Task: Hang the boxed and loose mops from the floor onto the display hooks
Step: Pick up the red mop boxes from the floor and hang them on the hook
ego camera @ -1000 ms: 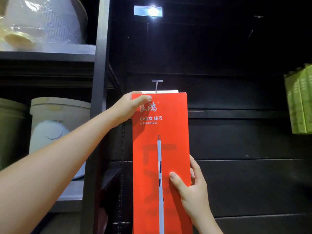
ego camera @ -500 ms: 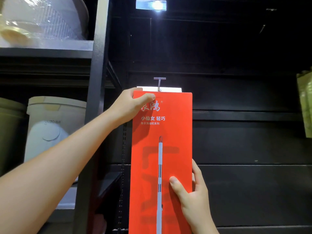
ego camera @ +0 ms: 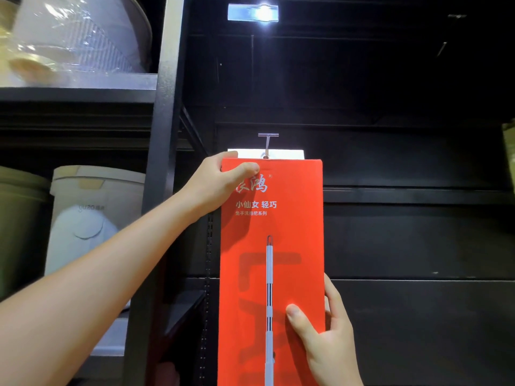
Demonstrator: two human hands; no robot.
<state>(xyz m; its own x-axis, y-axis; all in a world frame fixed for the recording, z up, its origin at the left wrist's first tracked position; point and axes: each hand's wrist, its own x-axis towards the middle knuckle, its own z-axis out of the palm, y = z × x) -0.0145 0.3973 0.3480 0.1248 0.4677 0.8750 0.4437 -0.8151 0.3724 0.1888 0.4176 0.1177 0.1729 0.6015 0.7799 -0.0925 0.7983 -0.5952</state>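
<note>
While my left hand [ego camera: 220, 182] pinches the top left corner of the red mop box [ego camera: 271, 246], thumb on the front and fingers curled behind, my right hand [ego camera: 324, 338] grips its right edge lower down, thumb pressed on the face. Compared with a second ago, the box has crept up a little, and its white hang tab [ego camera: 284, 153] now sits against the display hook [ego camera: 267, 144], which pokes out just above the box. I judge the tab is catching the hook, though I cannot tell if it is fully threaded. Left of the box stands a black shelf post [ego camera: 164, 135].
</note>
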